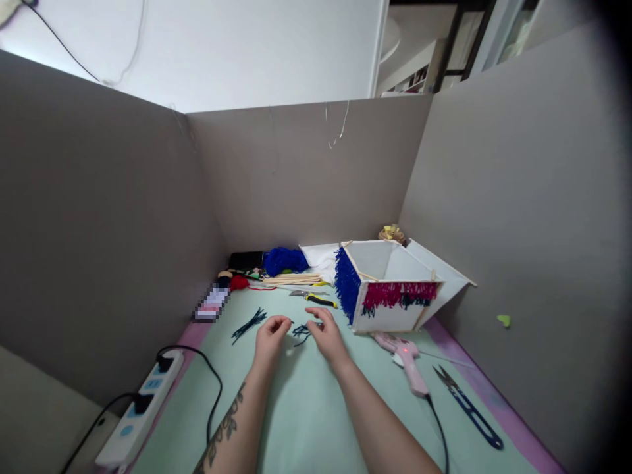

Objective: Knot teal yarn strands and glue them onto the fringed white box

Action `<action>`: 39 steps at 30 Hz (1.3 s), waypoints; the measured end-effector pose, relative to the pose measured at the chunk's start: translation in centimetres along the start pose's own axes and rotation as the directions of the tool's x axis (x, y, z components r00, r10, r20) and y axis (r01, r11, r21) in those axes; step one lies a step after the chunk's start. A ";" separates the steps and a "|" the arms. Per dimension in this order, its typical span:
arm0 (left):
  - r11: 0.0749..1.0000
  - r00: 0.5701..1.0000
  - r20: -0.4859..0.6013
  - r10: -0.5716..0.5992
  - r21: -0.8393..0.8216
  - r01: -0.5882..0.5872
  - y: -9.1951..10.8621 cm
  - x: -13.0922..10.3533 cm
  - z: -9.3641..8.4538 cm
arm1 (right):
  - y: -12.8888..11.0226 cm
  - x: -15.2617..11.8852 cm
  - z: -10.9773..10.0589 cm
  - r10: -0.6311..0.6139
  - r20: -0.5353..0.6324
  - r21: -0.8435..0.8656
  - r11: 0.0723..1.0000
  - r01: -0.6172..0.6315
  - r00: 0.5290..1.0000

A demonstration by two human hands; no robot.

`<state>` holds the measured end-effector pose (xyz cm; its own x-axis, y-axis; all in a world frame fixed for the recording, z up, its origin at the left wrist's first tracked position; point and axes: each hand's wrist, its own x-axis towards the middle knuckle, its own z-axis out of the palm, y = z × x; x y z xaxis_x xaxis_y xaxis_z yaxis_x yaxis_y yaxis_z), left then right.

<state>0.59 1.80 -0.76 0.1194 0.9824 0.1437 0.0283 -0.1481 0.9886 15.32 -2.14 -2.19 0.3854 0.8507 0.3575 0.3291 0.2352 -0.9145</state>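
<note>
Over the pale green mat, my left hand [271, 334] is closed in a pinch, with a tiny dark end, seemingly of a yarn strand [292, 322], showing at its fingertips. My right hand [326, 334] faces it with fingers and thumb apart, beside a small tangle of dark teal yarn strands [302, 330]. Part of that tangle lies behind the right thumb. Left of my left hand rests a bundle of cut dark yarn pieces [249, 325]. A white box [390, 320] with blue, magenta and dark teal yarn fringe stands beyond my right hand.
To the right lie a pink glue gun [407, 361], its red light on, and thread snips [469, 407]. Yellow-handled pliers [320, 301], wooden sticks [291, 279] and blue yarn [285, 261] lie behind. A power strip [141, 411] runs along the left edge. Grey partitions [306, 178] surround the table.
</note>
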 end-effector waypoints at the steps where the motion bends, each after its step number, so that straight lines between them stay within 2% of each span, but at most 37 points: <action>1: 1.000 1.000 0.027 0.015 0.012 -0.015 0.1 -0.1 0.1 | -0.2 -0.2 0.1 -0.042 0.043 -0.016 0.999 0.043 0.998; 3: 0.998 0.996 0.082 0.044 0.043 -0.047 0.2 -0.2 0.2 | -0.6 -0.5 0.4 -0.085 0.118 -0.049 0.995 0.092 0.989; 6: 0.992 0.991 0.113 0.078 0.095 -0.089 0.5 -0.3 0.2 | -0.9 -0.7 0.7 -0.067 0.151 -0.082 0.993 0.080 0.986; 11: 0.979 0.990 0.044 0.131 0.154 -0.136 0.3 -0.2 -0.1 | -0.5 -0.3 0.6 -0.011 0.093 -0.080 0.997 0.018 0.996; 16: 0.986 0.997 -0.013 0.077 0.152 -0.074 -0.4 0.3 -0.4 | 0.7 0.4 0.1 -0.003 -0.016 -0.061 0.998 0.002 1.000; 19: 0.949 0.995 -0.053 0.083 0.308 -0.063 -0.5 0.6 -1.1 | 1.8 0.7 -0.3 -0.037 -0.087 -0.210 0.978 0.018 0.996; 20: 0.910 0.991 -0.074 0.108 0.410 -0.069 -0.3 0.6 -1.4 | 2.2 0.7 -0.5 -0.046 -0.121 -0.289 0.957 0.010 0.992; 22: 0.769 0.971 -0.160 0.177 0.639 -0.035 -0.1 0.7 -2.0 | 2.8 0.8 -0.6 -0.075 -0.200 -0.421 0.907 -0.016 0.977; 24: 0.592 0.925 -0.292 0.242 0.800 0.097 0.0 0.7 -2.6 | 3.2 0.8 -0.7 -0.103 -0.254 -0.485 0.874 -0.034 0.962; 26: 0.459 0.883 -0.391 0.258 0.854 0.244 -0.3 0.9 -3.1 | 3.3 0.7 -0.6 -0.106 -0.247 -0.506 0.862 -0.035 0.963; 29: 0.364 0.881 -0.434 0.190 0.864 0.348 -1.4 1.3 -3.8 | 3.1 0.6 -0.5 -0.083 -0.205 -0.497 0.867 -0.030 0.975; 31: 0.341 0.892 -0.423 0.159 0.872 0.352 -2.1 1.6 -4.2 | 2.8 0.4 -0.4 -0.077 -0.188 -0.472 0.881 -0.021 0.979; 33: 0.355 0.917 -0.359 0.177 0.892 0.281 -2.4 1.8 -4.3 | 2.3 0.3 -0.4 -0.074 -0.174 -0.437 0.900 -0.010 0.982; 36: 0.516 0.973 -0.132 0.190 0.857 0.016 -1.8 1.5 -3.6 | 1.2 0.1 -0.5 -0.062 -0.141 -0.325 0.946 0.013 0.988; 39: 0.670 0.983 0.067 0.171 0.724 -0.166 -0.8 0.7 -2.2 | -0.2 0.1 -0.6 -0.063 -0.074 -0.158 0.986 0.051 0.995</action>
<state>-1.57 2.90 -1.32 0.1883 0.9328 0.3072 0.7174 -0.3443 0.6057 15.82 -2.44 -1.85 0.4266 0.7969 0.4278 0.4804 0.2011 -0.8537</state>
